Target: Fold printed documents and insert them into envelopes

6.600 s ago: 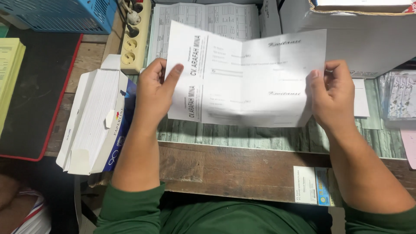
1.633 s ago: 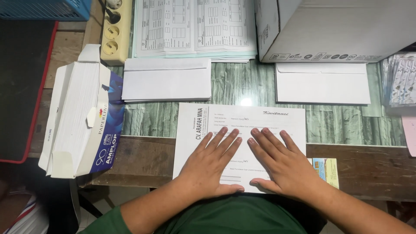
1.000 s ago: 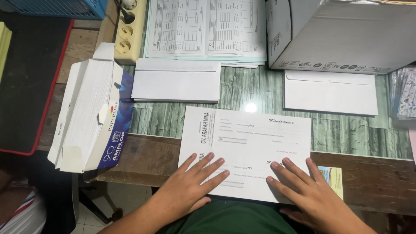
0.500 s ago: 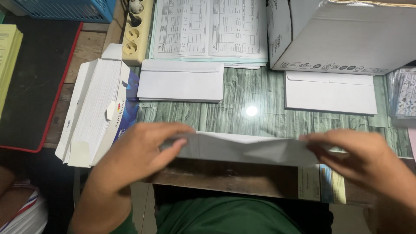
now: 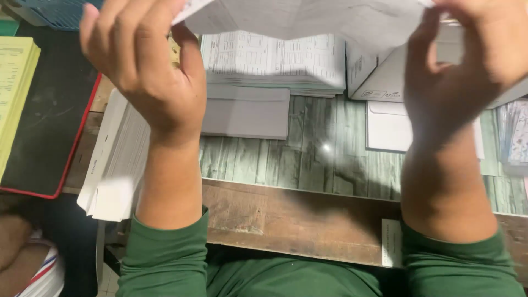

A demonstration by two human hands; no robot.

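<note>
I see the left hand (image 5: 144,66) and right hand (image 5: 467,60) each pinching an edge of the folded paper sheet (image 5: 308,19), raised above the desk (image 5: 308,159).

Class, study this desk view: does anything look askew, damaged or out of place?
Nothing looks damaged or spilled. The creased sheet is held up by the left hand and right hand. Only the white box overhangs the table edge.
</note>
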